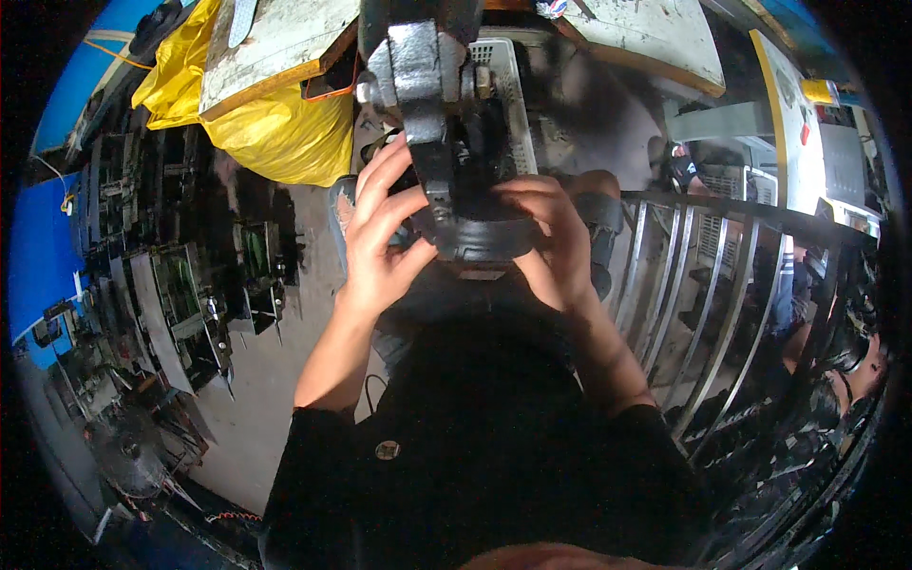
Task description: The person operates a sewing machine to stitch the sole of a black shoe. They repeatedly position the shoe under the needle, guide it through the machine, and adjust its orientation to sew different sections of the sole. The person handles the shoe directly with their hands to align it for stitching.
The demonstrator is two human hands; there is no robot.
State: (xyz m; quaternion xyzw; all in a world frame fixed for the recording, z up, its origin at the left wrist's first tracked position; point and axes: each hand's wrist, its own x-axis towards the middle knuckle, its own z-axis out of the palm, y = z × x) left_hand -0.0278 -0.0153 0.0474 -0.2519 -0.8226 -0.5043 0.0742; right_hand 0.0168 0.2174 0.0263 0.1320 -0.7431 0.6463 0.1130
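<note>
My left hand (380, 228) and my right hand (551, 228) hold a black curved piece (484, 241) between them, in front of my body. It has a thick, band-like front edge, but its kind is hard to make out in the dark. The fingers of my left hand are bent, with thumb and fingertips at its left side. My right hand grips its right end, thumb below and fingers above. Just above the piece stands the worn metal head of a machine (415, 71), its narrow arm coming down to it. The far part of the piece is hidden in shadow.
A yellow plastic bag (285, 133) hangs by a worn white tabletop (285, 47) at far left. Behind the machine stands a white slatted basket (513, 114). Metal rack bars (689, 304) run along my right. Dark metal frames (176, 304) stand at left. Another person's arm (796, 347) shows beyond the rack.
</note>
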